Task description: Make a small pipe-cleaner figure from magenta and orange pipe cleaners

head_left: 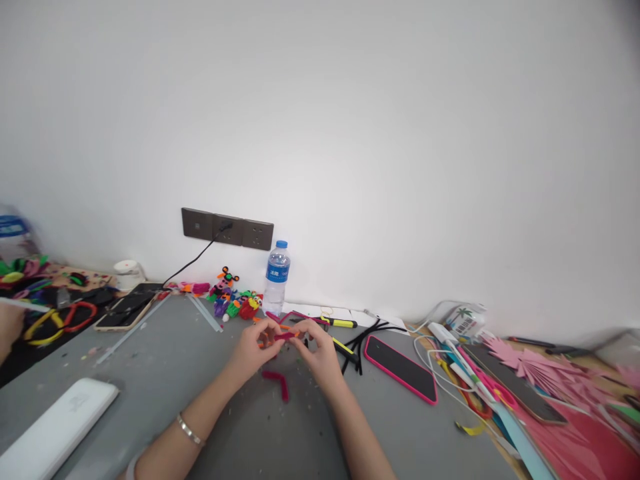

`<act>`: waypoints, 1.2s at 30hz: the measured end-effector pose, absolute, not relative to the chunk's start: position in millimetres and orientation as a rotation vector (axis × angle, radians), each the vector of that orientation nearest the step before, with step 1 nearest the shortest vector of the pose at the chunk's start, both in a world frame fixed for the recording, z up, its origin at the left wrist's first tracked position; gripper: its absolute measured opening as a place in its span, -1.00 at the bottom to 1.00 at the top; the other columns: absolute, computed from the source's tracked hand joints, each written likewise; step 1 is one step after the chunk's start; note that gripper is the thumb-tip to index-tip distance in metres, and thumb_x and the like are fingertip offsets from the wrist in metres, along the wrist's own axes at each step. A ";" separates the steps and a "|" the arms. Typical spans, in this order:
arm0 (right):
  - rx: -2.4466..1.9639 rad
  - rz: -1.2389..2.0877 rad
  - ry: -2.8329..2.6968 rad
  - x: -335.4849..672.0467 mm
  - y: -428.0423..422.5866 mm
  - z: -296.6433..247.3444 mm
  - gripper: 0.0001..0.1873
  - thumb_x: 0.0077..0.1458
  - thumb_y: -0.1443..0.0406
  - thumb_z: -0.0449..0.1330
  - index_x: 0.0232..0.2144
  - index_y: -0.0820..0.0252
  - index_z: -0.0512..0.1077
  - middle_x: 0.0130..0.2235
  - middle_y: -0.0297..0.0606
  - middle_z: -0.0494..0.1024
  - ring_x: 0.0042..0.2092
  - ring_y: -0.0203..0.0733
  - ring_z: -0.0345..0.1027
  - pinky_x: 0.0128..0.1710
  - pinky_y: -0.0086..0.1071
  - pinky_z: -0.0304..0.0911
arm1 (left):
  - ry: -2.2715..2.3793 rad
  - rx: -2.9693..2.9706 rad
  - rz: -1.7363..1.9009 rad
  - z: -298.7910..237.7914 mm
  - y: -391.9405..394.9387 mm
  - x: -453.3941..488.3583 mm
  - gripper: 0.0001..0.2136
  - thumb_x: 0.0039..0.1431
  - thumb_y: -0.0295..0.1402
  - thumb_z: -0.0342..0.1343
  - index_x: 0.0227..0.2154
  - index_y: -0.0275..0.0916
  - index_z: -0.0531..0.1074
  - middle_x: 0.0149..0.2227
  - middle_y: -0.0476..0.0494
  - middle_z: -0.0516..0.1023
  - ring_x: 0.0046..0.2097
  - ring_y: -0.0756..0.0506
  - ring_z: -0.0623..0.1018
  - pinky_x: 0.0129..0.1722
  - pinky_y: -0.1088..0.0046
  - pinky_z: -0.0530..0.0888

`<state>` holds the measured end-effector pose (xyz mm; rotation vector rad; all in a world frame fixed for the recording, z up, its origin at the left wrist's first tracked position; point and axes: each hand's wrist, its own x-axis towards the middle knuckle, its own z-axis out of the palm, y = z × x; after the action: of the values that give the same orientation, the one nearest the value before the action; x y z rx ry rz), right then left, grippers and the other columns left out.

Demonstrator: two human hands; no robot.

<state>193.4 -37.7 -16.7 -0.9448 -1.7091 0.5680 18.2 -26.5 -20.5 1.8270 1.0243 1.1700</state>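
Over the middle of the grey tabletop, both my hands pinch one short magenta pipe cleaner. My left hand has thumb and forefinger closed on its left end. At its other end, the fingertips of my right hand are closed too. A bent magenta pipe cleaner lies on the table just below the hands. Behind the fingers are more magenta and orange pipe cleaners, partly covered by them. To the right, yellow-and-black pliers handles lie beside several black pipe cleaners.
A water bottle stands near the wall beside colourful pipe-cleaner figures. A pink-cased phone lies right; another phone lies left on a cable. A white case is front left. Another person's hand shows at the left edge.
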 end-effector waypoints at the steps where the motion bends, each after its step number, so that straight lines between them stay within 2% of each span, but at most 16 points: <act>1: -0.940 0.575 -1.704 192.9 -38.0 -16.4 -0.95 0.08 0.33 0.20 -0.34 0.12 0.47 -0.32 -0.26 0.52 -0.34 -0.18 0.34 -0.35 -0.35 0.21 | 1.024 1.820 1.170 -20.2 -26.3 18.1 -0.94 0.04 -0.37 0.09 -0.46 -0.22 0.33 -0.47 0.03 0.42 -0.49 0.01 0.43 -0.48 0.54 0.37; 6: -0.965 0.577 -1.712 192.6 -40.2 -15.0 -0.96 0.09 0.33 0.19 -0.39 0.13 0.46 -0.38 -0.29 0.49 -0.37 -0.21 0.34 -0.36 -0.37 0.21 | 1.001 1.831 1.180 -18.1 -26.0 17.8 -0.96 0.03 -0.40 0.09 -0.46 -0.22 0.33 -0.48 0.04 0.43 -0.49 0.01 0.44 -0.48 0.54 0.38; 12: -0.959 0.572 -1.715 193.8 -40.5 -14.4 -0.95 0.07 0.32 0.20 -0.42 0.15 0.45 -0.41 -0.29 0.49 -0.40 -0.22 0.32 -0.38 -0.38 0.22 | 1.003 1.920 1.227 -21.7 -25.5 17.5 -0.98 0.03 -0.43 0.08 -0.43 -0.22 0.35 -0.44 0.00 0.44 -0.40 -0.03 0.49 -0.40 0.51 0.42; 19: -0.925 0.570 -1.690 191.5 -40.8 -16.9 -0.95 0.07 0.36 0.20 -0.43 0.15 0.46 -0.39 -0.27 0.48 -0.41 -0.24 0.27 -0.42 -0.39 0.20 | 1.018 1.988 1.294 -25.2 -22.8 17.7 -0.96 -0.01 -0.47 0.08 -0.47 -0.22 0.35 -0.46 0.01 0.46 -0.39 -0.03 0.47 -0.38 0.51 0.40; 23: -0.914 0.510 -1.682 189.2 -41.0 -17.5 -0.93 0.09 0.38 0.17 -0.39 0.14 0.44 -0.36 -0.27 0.48 -0.41 -0.24 0.27 -0.41 -0.39 0.21 | 1.036 1.955 1.340 -19.7 -25.4 18.4 -0.97 0.00 -0.45 0.10 -0.45 -0.22 0.38 -0.44 -0.01 0.49 -0.38 -0.04 0.49 -0.39 0.50 0.40; 27: -0.894 0.424 -1.664 187.9 -41.9 -15.2 -0.91 0.11 0.41 0.14 -0.37 0.13 0.42 -0.36 -0.27 0.47 -0.37 -0.22 0.28 -0.40 -0.38 0.21 | 1.028 1.871 1.354 -15.0 -28.5 19.0 -0.89 0.02 -0.39 0.15 -0.34 -0.21 0.41 -0.36 -0.04 0.51 -0.32 -0.06 0.51 -0.39 0.50 0.42; 36: -0.893 0.407 -1.696 187.9 -43.3 -13.5 -0.90 0.12 0.42 0.13 -0.36 0.14 0.40 -0.35 -0.25 0.45 -0.36 -0.21 0.29 -0.39 -0.37 0.23 | 1.031 1.740 1.305 -22.1 -24.2 17.5 -0.90 0.11 -0.33 0.12 -0.34 -0.22 0.46 -0.38 -0.04 0.53 -0.37 -0.05 0.51 -0.42 0.51 0.40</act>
<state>187.9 -43.3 -13.5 -0.8926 -1.6964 0.4066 17.5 -24.2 -22.1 1.7395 1.0307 1.3049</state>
